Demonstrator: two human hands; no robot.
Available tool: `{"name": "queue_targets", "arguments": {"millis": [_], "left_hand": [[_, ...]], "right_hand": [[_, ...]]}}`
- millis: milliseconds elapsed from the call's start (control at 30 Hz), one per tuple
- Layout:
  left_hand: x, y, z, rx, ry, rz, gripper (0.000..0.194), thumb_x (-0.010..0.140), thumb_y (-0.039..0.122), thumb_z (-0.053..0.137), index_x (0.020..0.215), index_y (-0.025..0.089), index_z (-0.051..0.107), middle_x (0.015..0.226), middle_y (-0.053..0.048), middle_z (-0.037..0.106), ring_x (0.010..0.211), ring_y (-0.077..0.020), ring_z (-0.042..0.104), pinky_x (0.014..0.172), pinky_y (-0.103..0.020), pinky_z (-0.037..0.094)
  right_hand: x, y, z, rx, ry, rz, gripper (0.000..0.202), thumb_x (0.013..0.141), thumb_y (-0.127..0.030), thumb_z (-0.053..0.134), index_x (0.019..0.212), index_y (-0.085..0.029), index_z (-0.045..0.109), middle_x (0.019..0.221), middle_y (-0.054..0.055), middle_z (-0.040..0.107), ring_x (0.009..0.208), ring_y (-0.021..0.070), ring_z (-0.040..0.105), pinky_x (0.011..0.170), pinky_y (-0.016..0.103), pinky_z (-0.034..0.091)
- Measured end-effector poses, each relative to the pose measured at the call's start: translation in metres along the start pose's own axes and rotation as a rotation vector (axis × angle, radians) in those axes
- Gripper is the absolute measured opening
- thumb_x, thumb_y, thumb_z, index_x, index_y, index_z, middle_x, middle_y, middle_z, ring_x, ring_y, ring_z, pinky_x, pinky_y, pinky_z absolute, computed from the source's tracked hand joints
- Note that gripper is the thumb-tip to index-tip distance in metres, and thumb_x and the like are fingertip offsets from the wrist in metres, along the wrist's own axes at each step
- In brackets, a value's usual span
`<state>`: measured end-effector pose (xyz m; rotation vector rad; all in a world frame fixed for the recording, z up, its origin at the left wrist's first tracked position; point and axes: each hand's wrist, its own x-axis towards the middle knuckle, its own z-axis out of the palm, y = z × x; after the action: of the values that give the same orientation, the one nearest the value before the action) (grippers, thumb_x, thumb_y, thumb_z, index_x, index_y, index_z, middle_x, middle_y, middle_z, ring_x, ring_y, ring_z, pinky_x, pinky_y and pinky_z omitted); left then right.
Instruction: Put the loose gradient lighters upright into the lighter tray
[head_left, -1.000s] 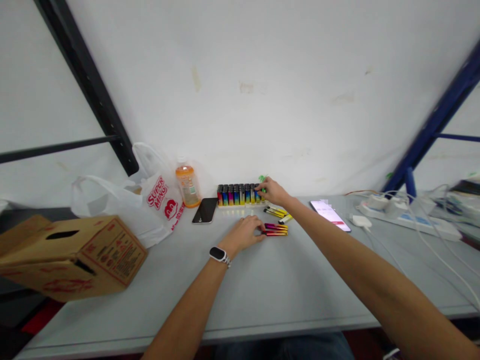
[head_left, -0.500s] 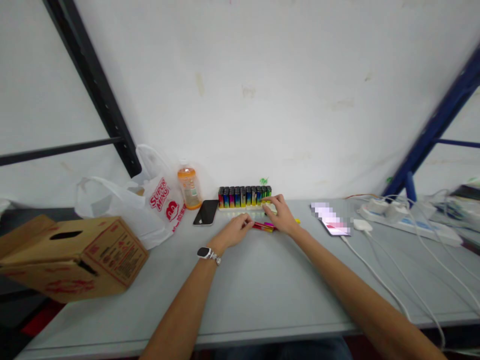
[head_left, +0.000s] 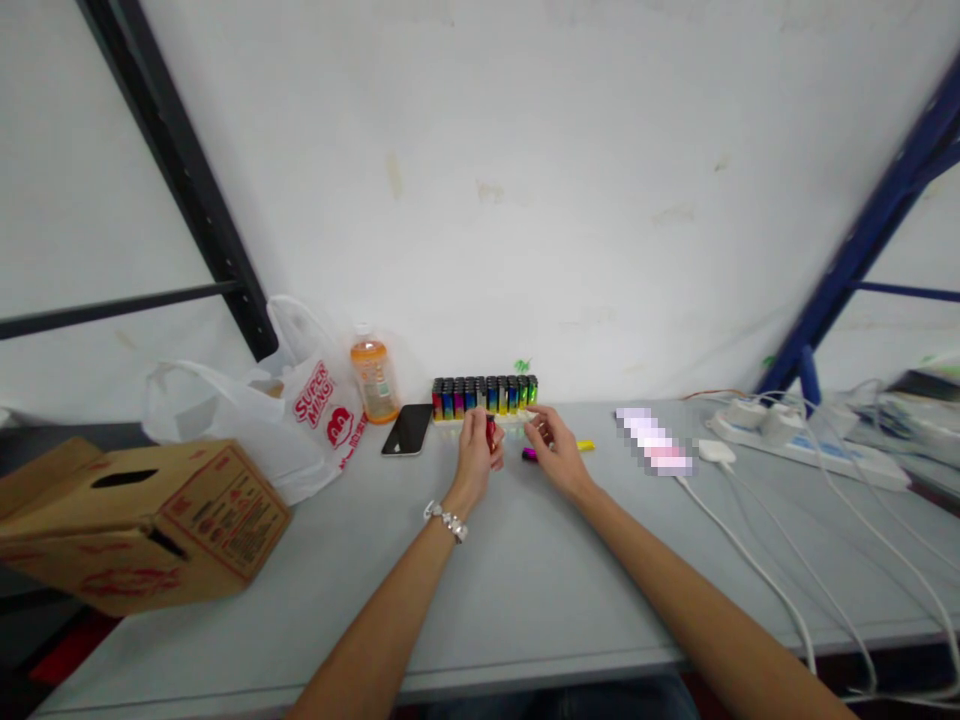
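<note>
left hand grip pinches a slim red lighter upright; right hand's grip: cannot tell.

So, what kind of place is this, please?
Probably a workbench in a storeroom or small workshop, not a home. A plain grey table stands against a bare wall between metal rack posts, with a tray of lighters, a cardboard box and a power strip.

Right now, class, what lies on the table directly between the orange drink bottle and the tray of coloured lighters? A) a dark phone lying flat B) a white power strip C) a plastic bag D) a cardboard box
A: the dark phone lies flat on the table, right of the orange drink bottle and left of the tray of coloured lighters.
</note>
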<state>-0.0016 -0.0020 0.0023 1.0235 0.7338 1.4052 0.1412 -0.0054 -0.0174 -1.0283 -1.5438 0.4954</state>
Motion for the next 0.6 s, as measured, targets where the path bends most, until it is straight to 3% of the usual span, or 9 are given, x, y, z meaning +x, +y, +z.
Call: {"name": "queue_targets", "arguments": {"millis": [100,233,367,600], "left_hand": [[-0.0076,0.0062,0.0054,0.094,-0.038,0.006,0.044,0.084,0.065,0.054,0.092,0.024,0.04,0.054,0.013,0.038,0.034,-0.0028,0.022,0.035,-0.014,0.015],[-0.0115,0.0064,0.0073,0.272,-0.008,0.192,0.044,0.081,0.048,0.067,0.11,0.022,0.045,0.056,0.012,0.037,0.041,-0.004,0.029,0.041,-0.015,0.022],[-0.0118,0.0048,0.007,0.413,0.034,0.324,0.038,0.085,0.036,0.061,0.117,0.02,0.048,0.058,0.01,0.039,0.048,-0.0067,0.037,0.046,-0.017,0.028],[-0.0078,0.0056,0.0032,0.575,0.127,0.324,0.043,0.08,0.019,0.054,0.123,0.017,0.048,0.056,0.01,0.039,0.046,-0.0082,0.035,0.045,-0.019,0.028]], "right_hand": [[-0.0006,-0.001,0.0001,0.018,-0.02,0.008,0.039,0.092,-0.044,0.051,0.121,-0.018,0.054,0.081,0.0,0.053,0.061,0.013,0.051,0.057,0.027,0.042],[-0.0011,-0.0016,-0.0008,0.028,-0.03,0.035,0.038,0.092,-0.044,0.051,0.121,-0.019,0.054,0.082,-0.001,0.053,0.058,0.0121,0.05,0.056,0.027,0.042],[-0.0015,-0.0004,-0.0007,0.049,-0.042,0.053,0.039,0.092,-0.045,0.05,0.121,-0.019,0.054,0.081,-0.002,0.052,0.057,0.0118,0.05,0.055,0.026,0.041],[-0.0017,0.0047,-0.0001,0.035,-0.054,0.052,0.038,0.093,-0.045,0.048,0.121,-0.02,0.055,0.08,-0.002,0.052,0.058,0.0117,0.049,0.055,0.026,0.04]]}}
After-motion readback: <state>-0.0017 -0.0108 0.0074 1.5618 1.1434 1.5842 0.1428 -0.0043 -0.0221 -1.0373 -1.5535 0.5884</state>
